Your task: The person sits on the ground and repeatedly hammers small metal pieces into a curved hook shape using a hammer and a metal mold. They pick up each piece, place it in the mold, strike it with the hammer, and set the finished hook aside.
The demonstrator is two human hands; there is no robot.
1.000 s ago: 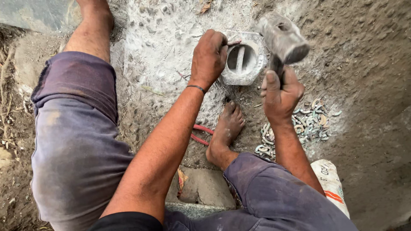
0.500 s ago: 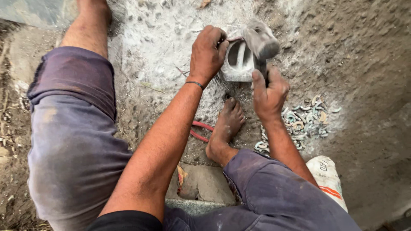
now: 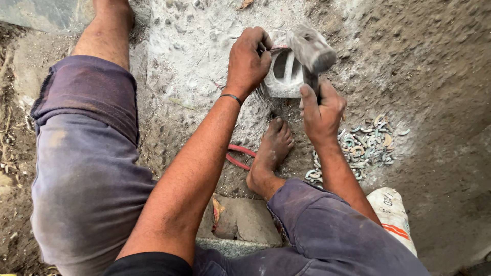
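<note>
I sit low over dusty ground. My left hand [image 3: 249, 59] grips the left rim of a pale hollow metal casting [image 3: 283, 76] that stands on a whitish stone slab [image 3: 184, 61]. My right hand [image 3: 321, 110] is closed around the handle of a heavy hammer [image 3: 312, 48], whose grey head hangs just above the casting's right side. My bare right foot [image 3: 271, 151] rests on the ground directly below the casting.
A heap of small curved metal pieces [image 3: 365, 145] lies right of my right forearm. Red-handled pliers [image 3: 240, 156] lie beside the foot. A white printed sack [image 3: 394, 212] is at lower right, a flat stone block [image 3: 240, 220] under my legs.
The hammer head swung down from up right to just above the casting. My right hand came in toward it, while my left hand kept its grip on the rim.
</note>
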